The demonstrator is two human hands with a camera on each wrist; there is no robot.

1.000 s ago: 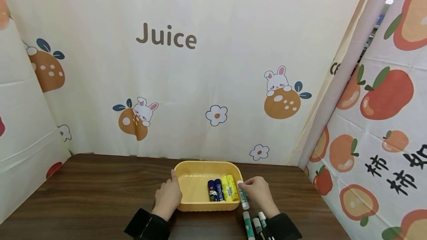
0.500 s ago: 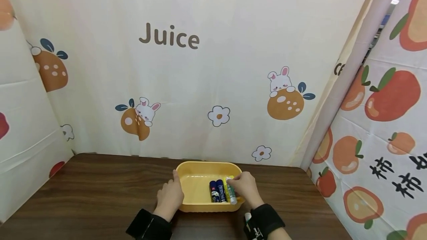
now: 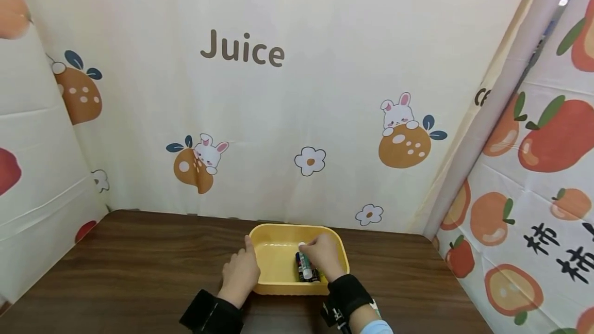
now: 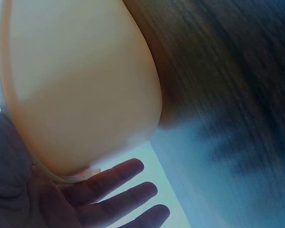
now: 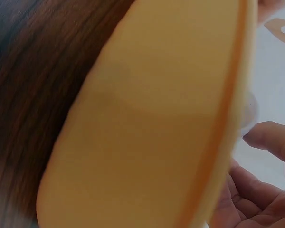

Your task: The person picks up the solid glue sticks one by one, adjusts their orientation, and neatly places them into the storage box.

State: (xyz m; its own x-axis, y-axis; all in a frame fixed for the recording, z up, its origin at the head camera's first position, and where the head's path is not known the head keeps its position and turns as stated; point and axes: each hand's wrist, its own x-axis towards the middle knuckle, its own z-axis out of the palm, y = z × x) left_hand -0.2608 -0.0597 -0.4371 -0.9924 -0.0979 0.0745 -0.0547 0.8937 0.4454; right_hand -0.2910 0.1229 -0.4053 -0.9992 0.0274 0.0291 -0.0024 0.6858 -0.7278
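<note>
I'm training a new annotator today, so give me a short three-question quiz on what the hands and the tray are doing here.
1. True or false: the left hand rests against the outside of the yellow tray.
2. What does the right hand hold? A) a green-and-white glue stick B) a spoon C) a cup
3. Fill in: the tray stands on a dark ____ table.

Key: 1 true. 2 A; the glue stick is held over the tray's inside, above the other sticks lying there. 3 wooden.
</note>
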